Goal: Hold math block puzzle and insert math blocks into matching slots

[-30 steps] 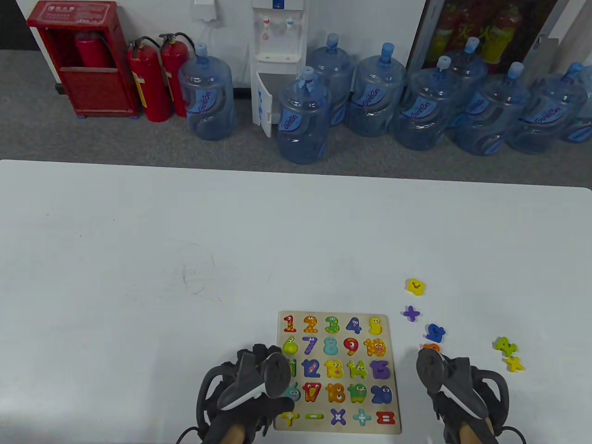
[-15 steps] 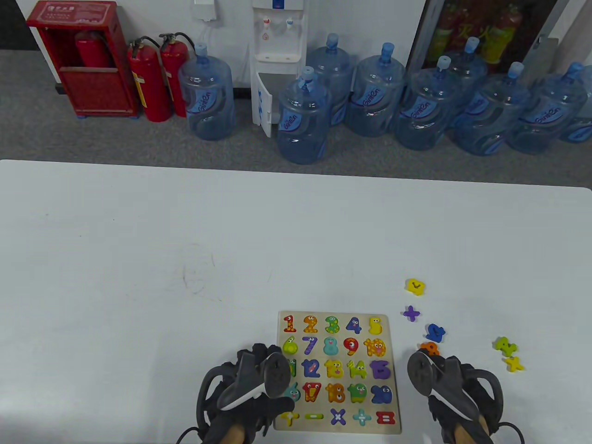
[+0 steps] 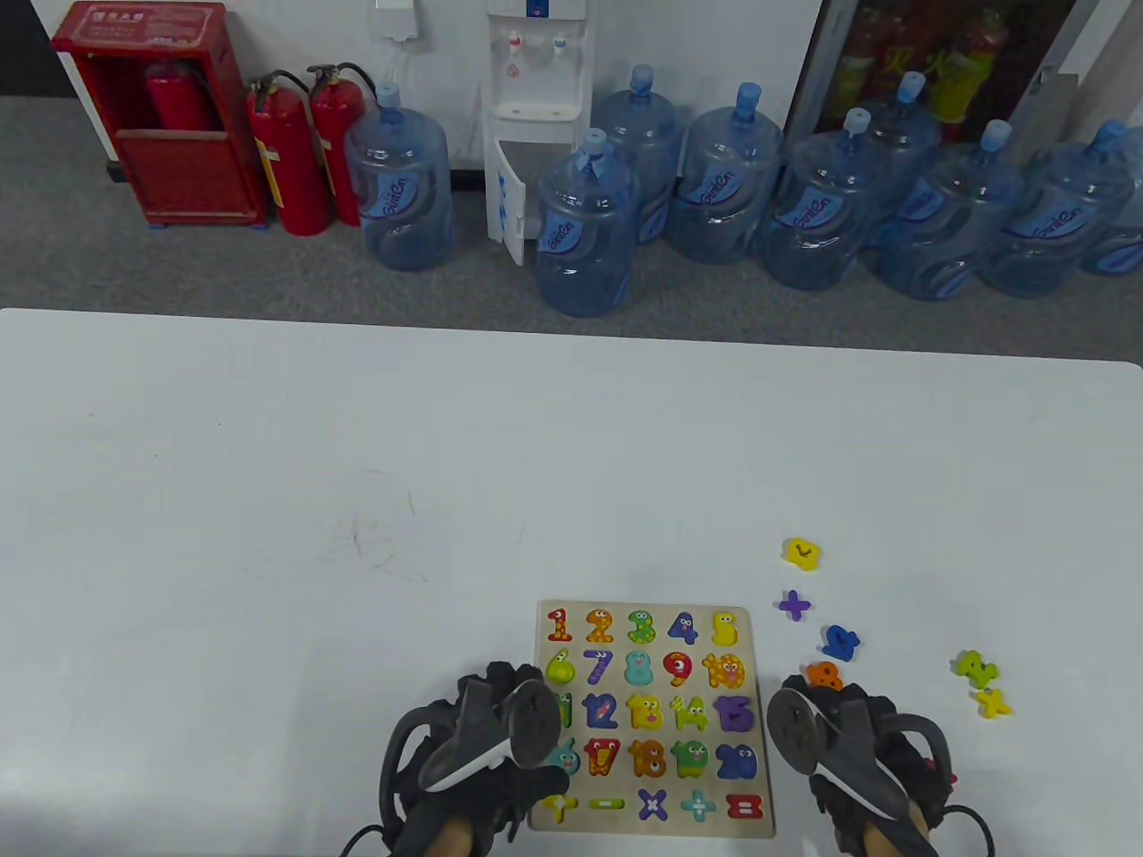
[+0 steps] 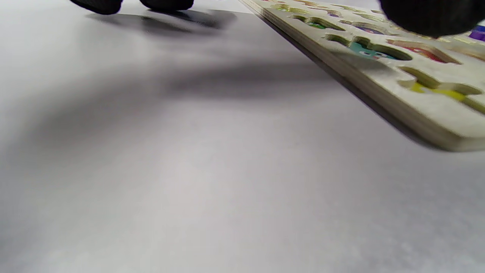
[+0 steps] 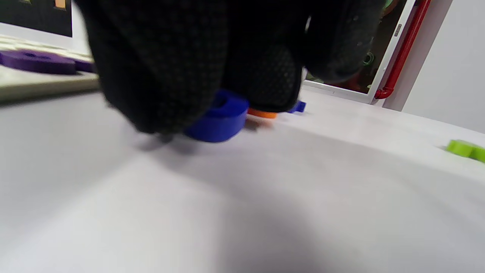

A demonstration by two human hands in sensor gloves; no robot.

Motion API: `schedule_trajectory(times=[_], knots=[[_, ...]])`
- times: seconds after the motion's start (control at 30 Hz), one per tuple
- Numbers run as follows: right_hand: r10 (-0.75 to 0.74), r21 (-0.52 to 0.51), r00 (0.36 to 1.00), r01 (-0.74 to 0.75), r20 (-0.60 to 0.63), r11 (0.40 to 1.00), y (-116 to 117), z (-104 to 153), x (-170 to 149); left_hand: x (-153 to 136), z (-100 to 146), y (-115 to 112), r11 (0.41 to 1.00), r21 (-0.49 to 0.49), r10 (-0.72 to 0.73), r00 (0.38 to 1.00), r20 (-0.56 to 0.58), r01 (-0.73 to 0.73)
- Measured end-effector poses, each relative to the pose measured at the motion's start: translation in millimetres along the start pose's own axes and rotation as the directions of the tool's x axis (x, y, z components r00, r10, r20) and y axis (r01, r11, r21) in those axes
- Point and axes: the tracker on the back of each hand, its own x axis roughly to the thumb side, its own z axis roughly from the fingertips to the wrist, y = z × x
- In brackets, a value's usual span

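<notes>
A: Puzzle [image 3: 755, 705] flat on table [image 3: 268, 500], near the front edge, right of centre. Most slots filled with number and sign blocks.

B: Left hand [image 3: 473, 759]?

A: At the puzzle's left edge. Left wrist view: one fingertip [image 4: 432, 17] rests on the board [image 4: 379, 76], two more on the table past its edge. Fingers spread, not clamped on anything.

B: Right hand [image 3: 848, 759]?

A: Just right of the puzzle, low over the table. Right wrist view: fingers [image 5: 159, 64] curled down close together over a blue block [image 5: 218, 121]. Touching it, probably; view is blurred, so I cannot tell if it is gripped.

B: Loose blocks?

A: Orange block [image 3: 823, 675] just beyond the right hand. Blue one [image 3: 840, 641] past that, then purple plus [image 3: 794, 605], then yellow block [image 3: 801, 553] farthest out. Green block [image 3: 973, 666] and yellow cross [image 3: 992, 703] touching each other, well to the right.

B: Background?

A: Water jugs [image 3: 585, 228], dispenser [image 3: 536, 116], extinguishers [image 3: 290, 156] on the floor behind.
</notes>
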Motion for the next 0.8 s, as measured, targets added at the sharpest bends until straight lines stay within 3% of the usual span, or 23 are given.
schedule_trajectory(times=[0.27,0.5,0.63,0.8], knots=[[-0.134,-0.079,0.985,0.143,0.108,0.987,-19.9,9.1,15.6,0.0,-0.2,-0.1,1.0,-0.004,0.0,1.0,-0.002,0.0],[-0.096,-0.073,0.973,0.113,0.209,0.991,-22.6,13.4,40.2,0.0,-0.5,0.0,1.0,-0.006,0.003,1.0,0.0,-0.003],[-0.098,0.015,0.957,0.098,0.272,0.995,-16.7,13.2,51.1,0.1,-0.6,0.0,1.0,-0.007,0.004,1.0,0.001,-0.004],[-0.058,-0.01,0.956,0.064,0.288,0.998,-16.4,15.3,58.0,0.1,-0.7,0.0,1.0,-0.008,0.005,1.0,0.001,-0.005]])
